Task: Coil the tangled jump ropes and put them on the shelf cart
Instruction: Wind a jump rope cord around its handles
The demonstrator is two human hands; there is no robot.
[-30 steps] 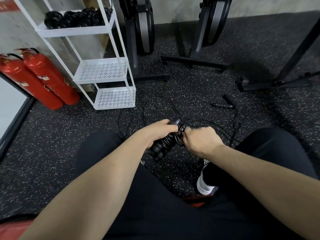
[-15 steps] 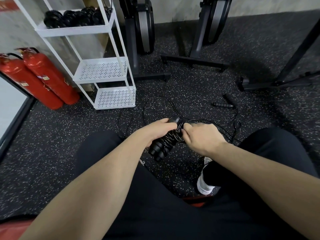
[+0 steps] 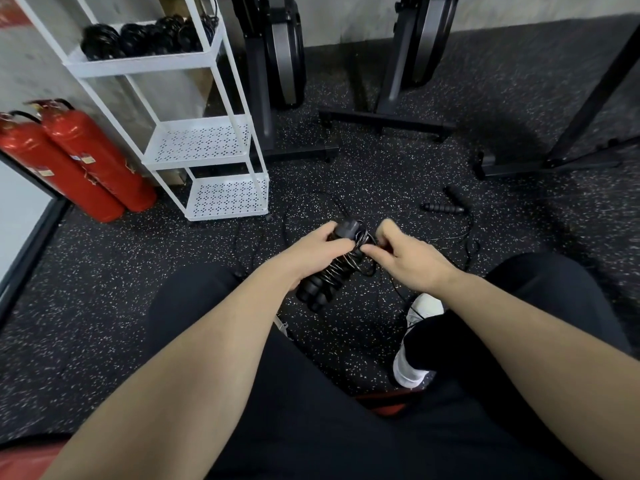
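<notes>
Speckled black rubber flooring (image 3: pixel 104 306) fills the frame, a gym corner seen from above the knees of a seated person in dark trousers. Centre frame, the left hand (image 3: pixel 313 252) curls its fingers around a pair of ribbed black jump-rope handles (image 3: pixel 320 287), held side by side and slanting down to the lower left, thin black cord already wound in turns around them. Just to the right, the right hand (image 3: pixel 410 256) pinches a strand of that cord (image 3: pixel 367 242) between thumb and fingertips, right up against the top of the bundle. Loose cord trails off onto the floor behind the hands in slack loops. Further right of centre, a second pair of black handles (image 3: pixel 446 204) lies on the floor, well apart from the hands. Upper left, the white three-tier shelf cart (image 3: pixel 207 60) stands with coiled black ropes (image 3: pixel 145 39) lined up on its top tier; the two perforated tiers under it show bare white metal. Two red fire extinguishers (image 3: pixel 79 161) lean at the left edge beside the cart. Black exercise-machine frames (image 3: pixel 384 117) cross the top of the frame. One white shoe (image 3: pixel 414 344) shows under the right forearm.
</notes>
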